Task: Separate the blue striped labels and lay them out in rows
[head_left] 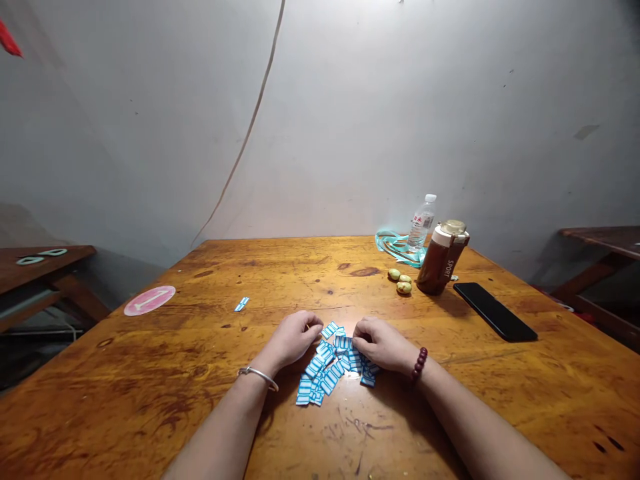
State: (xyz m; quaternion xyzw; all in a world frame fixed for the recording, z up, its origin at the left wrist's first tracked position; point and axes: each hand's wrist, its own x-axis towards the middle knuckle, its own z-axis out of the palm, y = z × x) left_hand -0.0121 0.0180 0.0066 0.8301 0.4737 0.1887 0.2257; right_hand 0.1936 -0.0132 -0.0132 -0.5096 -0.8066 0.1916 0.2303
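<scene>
Over on the left we have a round pink sticker with a white mark on the brown wooden table, then one small blue-and-white striped piece lying alone. Here's our left hand, fingers curled, thumb and fingertips just beside the upper pieces; whether that grip is closed on one, we can't tell.

In the middle, the loose heap of small, flat, blue-and-white striped pieces! They look thin and very light, probably card or paper, so we'd expect some bend and easy sliding over one another. An edge or corner looks the place to pinch, lightly, since pressing flat could crease one or drag its neighbours. The heap lies between our two grips and spreads towards us, pieces overlapping.

And the right hand, thumb and fingers drawn in, touches the heap's right side; we can't tell if that grip has one pinched. Further right, three small yellowish oval things, a brown bottle marked SPORT, upright, and a flat black phone.
</scene>
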